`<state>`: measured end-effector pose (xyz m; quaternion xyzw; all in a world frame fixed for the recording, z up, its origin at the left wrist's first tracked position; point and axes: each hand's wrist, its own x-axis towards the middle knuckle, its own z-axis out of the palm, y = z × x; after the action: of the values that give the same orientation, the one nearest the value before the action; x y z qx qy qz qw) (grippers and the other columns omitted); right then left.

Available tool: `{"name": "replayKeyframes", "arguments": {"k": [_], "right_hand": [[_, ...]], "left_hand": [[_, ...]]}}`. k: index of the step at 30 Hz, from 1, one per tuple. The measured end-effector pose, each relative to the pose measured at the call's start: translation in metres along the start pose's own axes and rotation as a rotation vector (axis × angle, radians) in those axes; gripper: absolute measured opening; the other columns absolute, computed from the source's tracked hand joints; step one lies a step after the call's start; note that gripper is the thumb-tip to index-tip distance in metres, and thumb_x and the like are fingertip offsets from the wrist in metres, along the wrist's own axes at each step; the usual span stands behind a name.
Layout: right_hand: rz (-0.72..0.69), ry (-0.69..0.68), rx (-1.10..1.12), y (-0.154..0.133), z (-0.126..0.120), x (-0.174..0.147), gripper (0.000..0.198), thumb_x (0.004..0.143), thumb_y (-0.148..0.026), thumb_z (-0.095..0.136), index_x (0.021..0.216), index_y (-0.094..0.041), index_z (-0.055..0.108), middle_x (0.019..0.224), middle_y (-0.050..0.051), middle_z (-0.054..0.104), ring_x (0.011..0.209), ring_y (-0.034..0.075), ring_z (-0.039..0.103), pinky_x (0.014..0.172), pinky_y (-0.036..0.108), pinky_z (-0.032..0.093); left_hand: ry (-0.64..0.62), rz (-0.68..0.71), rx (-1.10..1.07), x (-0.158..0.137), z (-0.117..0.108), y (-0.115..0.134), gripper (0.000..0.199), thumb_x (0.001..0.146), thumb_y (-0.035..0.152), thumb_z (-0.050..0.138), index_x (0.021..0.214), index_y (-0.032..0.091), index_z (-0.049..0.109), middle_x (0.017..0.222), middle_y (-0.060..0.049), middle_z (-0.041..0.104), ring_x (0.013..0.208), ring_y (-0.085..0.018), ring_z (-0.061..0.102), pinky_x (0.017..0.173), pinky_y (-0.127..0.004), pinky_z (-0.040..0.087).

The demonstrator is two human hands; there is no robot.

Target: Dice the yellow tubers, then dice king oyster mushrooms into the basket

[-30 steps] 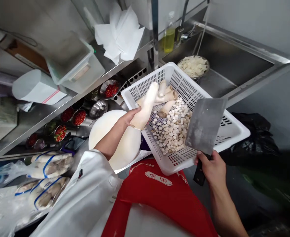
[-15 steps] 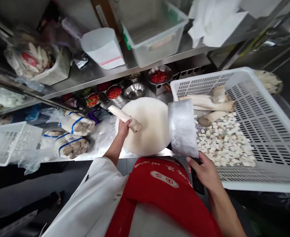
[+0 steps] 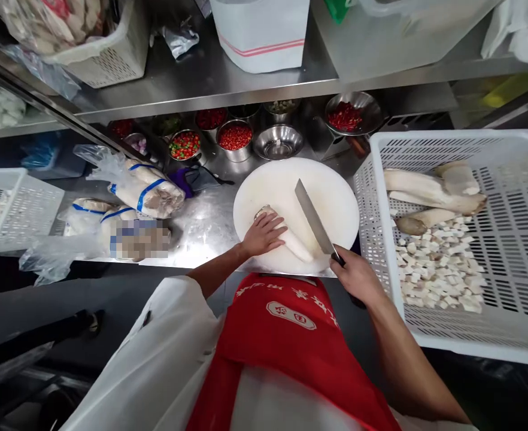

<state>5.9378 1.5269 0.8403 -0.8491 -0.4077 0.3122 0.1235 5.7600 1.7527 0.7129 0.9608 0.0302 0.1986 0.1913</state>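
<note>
A king oyster mushroom [image 3: 296, 242] lies slantwise on the round white cutting board [image 3: 331, 179]. My left hand [image 3: 264, 233] rests over its upper left part, fingers laid across it, holding it against the board. My right hand [image 3: 358, 276] is closed round the black handle of a cleaver [image 3: 314, 218]. The blade is turned nearly edge-on above the board, to the right of the mushroom and apart from it. Right of the board, a white perforated basket [image 3: 381, 239] holds diced mushroom [image 3: 441, 269] and several larger mushroom pieces [image 3: 439, 188].
Behind the board stand metal bowls of chopped red chillies [image 3: 234, 137] and a shallow steel bowl [image 3: 278, 142]. Bagged mushrooms [image 3: 149, 188] lie on the steel counter to the left. A metal shelf [image 3: 201, 96] overhangs the back. A smaller white basket [image 3: 26, 209] is at far left.
My left hand has lowered the mushroom onto the board and turned it. The cleaver has moved left from beside the basket to over the board, its blade rotated from flat to edge-on.
</note>
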Motion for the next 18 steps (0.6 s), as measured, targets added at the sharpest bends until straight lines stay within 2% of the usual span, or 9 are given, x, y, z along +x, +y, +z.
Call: {"name": "replayKeyframes", "arguments": {"k": [4, 9, 11, 13, 16, 18], "right_hand": [[-0.162, -0.057, 0.008, 0.002, 0.004, 0.008, 0.045, 0.093, -0.032, 0.039, 0.129, -0.016, 0.059, 0.121, 0.013, 0.066, 0.108, 0.028, 0.063, 0.090, 0.038, 0.050], [-0.291, -0.220, 0.087, 0.002, 0.014, 0.017, 0.046, 0.098, -0.038, 0.036, 0.135, -0.017, 0.054, 0.127, 0.013, 0.062, 0.114, 0.026, 0.061, 0.096, 0.038, 0.048], [-0.256, -0.255, 0.092, 0.004, 0.013, 0.017, 0.052, 0.098, -0.045, 0.037, 0.140, -0.016, 0.049, 0.135, 0.014, 0.058, 0.121, 0.027, 0.057, 0.100, 0.038, 0.047], [-0.165, -0.303, 0.074, 0.007, 0.010, 0.015, 0.059, 0.098, -0.053, 0.036, 0.142, -0.015, 0.045, 0.138, 0.016, 0.056, 0.124, 0.029, 0.055, 0.101, 0.041, 0.046], [-0.040, -0.386, 0.103, 0.010, 0.001, 0.011, 0.061, 0.099, -0.058, 0.029, 0.138, -0.015, 0.047, 0.127, 0.016, 0.063, 0.118, 0.031, 0.060, 0.096, 0.042, 0.047], [-0.025, -0.406, 0.190, 0.010, -0.005, 0.010, 0.058, 0.100, -0.058, 0.025, 0.132, -0.018, 0.052, 0.117, 0.013, 0.068, 0.111, 0.029, 0.063, 0.093, 0.040, 0.047]], "left_hand": [[0.135, -0.022, 0.042, -0.010, 0.005, 0.001, 0.040, 0.087, 0.049, 0.063, 0.119, 0.026, 0.066, 0.132, -0.010, 0.061, 0.133, -0.027, 0.050, 0.115, -0.049, 0.036], [0.173, -0.135, 0.011, -0.023, 0.005, 0.012, 0.042, 0.084, 0.049, 0.068, 0.119, 0.027, 0.066, 0.133, -0.011, 0.060, 0.136, -0.028, 0.046, 0.115, -0.051, 0.035], [0.189, -0.166, 0.011, -0.026, 0.003, 0.017, 0.039, 0.084, 0.048, 0.068, 0.116, 0.026, 0.067, 0.131, -0.011, 0.061, 0.133, -0.028, 0.048, 0.113, -0.050, 0.037], [0.202, -0.222, 0.019, -0.025, 0.002, 0.021, 0.033, 0.084, 0.045, 0.068, 0.112, 0.028, 0.069, 0.127, -0.010, 0.064, 0.128, -0.028, 0.052, 0.108, -0.048, 0.040], [0.206, -0.318, 0.038, -0.018, 0.002, 0.024, 0.024, 0.083, 0.043, 0.069, 0.103, 0.029, 0.071, 0.114, -0.008, 0.069, 0.116, -0.027, 0.057, 0.097, -0.044, 0.044], [0.180, -0.363, 0.035, -0.012, 0.003, 0.021, 0.024, 0.083, 0.044, 0.068, 0.099, 0.027, 0.072, 0.107, -0.008, 0.070, 0.109, -0.027, 0.059, 0.091, -0.043, 0.044]]}}
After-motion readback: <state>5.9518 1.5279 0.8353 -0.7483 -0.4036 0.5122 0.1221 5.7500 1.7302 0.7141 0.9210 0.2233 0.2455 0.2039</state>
